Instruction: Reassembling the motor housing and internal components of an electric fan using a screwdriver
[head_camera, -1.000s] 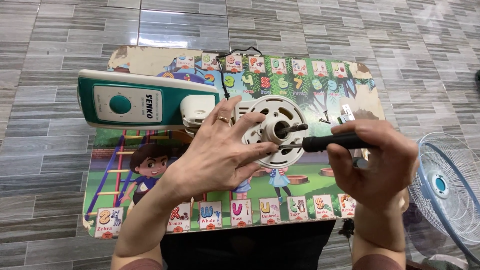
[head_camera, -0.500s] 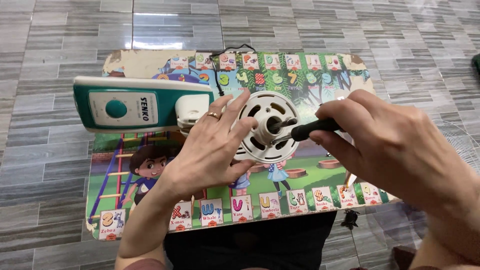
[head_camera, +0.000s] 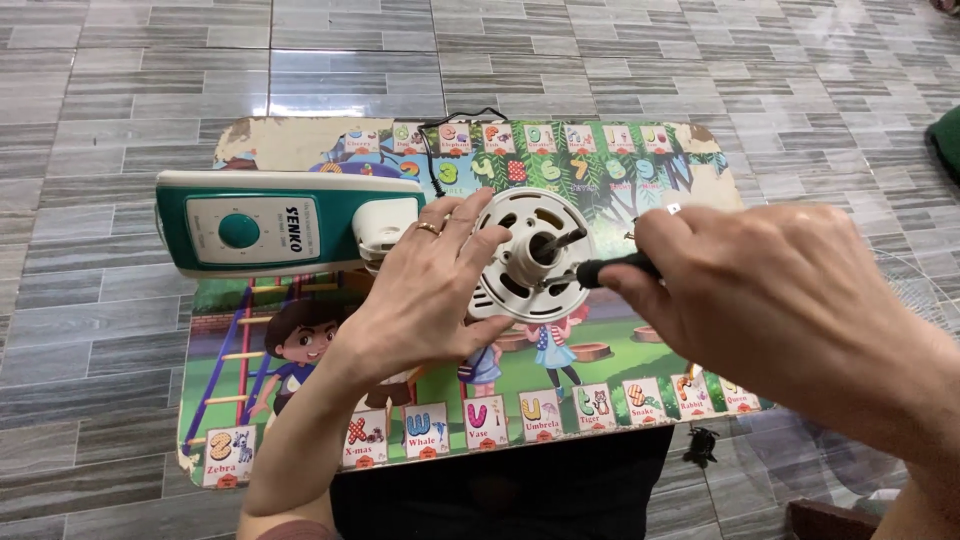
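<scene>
I am pressing my left hand, fingers spread, on the white fan motor housing lying on the picture-printed desk. My right hand is pinching a black-handled screwdriver. The housing looks rigid and weighty; steadying it by the rim seems best.

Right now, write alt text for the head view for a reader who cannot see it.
A left hand steadies a white round fan motor housing while the right hand holds a black-handled screwdriver to it. Both rest on a colourful alphabet board over grey floor tiles.
</scene>
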